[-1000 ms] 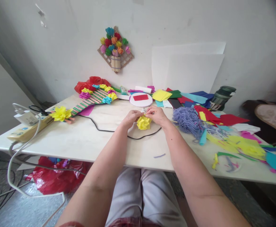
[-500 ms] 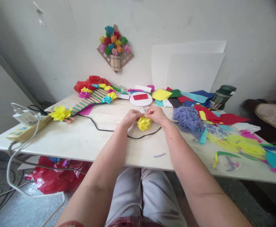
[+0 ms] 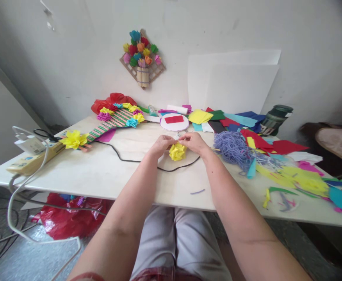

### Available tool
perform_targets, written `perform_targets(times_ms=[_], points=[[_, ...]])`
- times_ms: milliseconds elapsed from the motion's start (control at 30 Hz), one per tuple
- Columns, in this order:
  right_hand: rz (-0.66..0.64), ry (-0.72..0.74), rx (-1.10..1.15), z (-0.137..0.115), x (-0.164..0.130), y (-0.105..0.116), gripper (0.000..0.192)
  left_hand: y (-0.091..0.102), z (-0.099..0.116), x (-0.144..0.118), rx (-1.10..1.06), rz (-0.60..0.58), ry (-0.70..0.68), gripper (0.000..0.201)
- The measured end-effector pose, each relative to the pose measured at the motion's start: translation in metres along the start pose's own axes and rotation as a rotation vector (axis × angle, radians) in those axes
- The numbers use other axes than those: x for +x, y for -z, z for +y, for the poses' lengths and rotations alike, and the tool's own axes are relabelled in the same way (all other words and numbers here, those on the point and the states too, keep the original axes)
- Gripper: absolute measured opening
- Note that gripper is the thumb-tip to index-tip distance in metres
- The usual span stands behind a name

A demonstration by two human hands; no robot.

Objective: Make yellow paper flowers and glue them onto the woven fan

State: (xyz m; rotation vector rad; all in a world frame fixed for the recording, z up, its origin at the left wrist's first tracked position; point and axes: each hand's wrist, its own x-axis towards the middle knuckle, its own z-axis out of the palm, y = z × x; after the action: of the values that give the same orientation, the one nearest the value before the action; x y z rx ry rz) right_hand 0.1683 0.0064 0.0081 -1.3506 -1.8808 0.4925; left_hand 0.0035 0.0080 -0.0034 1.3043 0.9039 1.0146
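Observation:
A crumpled yellow paper flower (image 3: pixel 177 151) is held just above the white table (image 3: pixel 100 171), between both hands. My left hand (image 3: pixel 161 144) pinches its left side and my right hand (image 3: pixel 195 142) pinches its top right. Right behind the hands lies a white round disc (image 3: pixel 174 122) with a red rectangle on it. A black cable (image 3: pixel 124 159) curves across the table under the flower.
A woven stick piece with paper flowers (image 3: pixel 115 119) and a loose yellow flower (image 3: pixel 73 139) lie at the left, near a power strip (image 3: pixel 32 159). Purple yarn (image 3: pixel 232 148), coloured paper scraps (image 3: pixel 300 179) and a dark bottle (image 3: pixel 275 119) fill the right. A red bag (image 3: pixel 68 218) sits under the table.
The hands and yellow flower have stayed in nearly the same spot; the fingers have shifted slightly around the flower.

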Motion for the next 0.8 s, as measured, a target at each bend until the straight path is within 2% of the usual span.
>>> perform_targets(times_ms=[200,333,800], points=[[-0.041,0.141,-0.185,0.0012,0.0000,0.0066,0.016,0.0023,-0.0029,0.0015,-0.005,0.017,0.018,0.022],[-0.056,0.222,-0.185,0.0054,0.0012,0.0057,0.018,0.0040,-0.0042,0.0027,-0.018,0.000,0.012,0.022],[-0.031,0.204,-0.138,0.0057,0.0009,0.0047,0.013,0.0034,-0.0023,0.0017,-0.040,-0.006,0.089,0.015]])
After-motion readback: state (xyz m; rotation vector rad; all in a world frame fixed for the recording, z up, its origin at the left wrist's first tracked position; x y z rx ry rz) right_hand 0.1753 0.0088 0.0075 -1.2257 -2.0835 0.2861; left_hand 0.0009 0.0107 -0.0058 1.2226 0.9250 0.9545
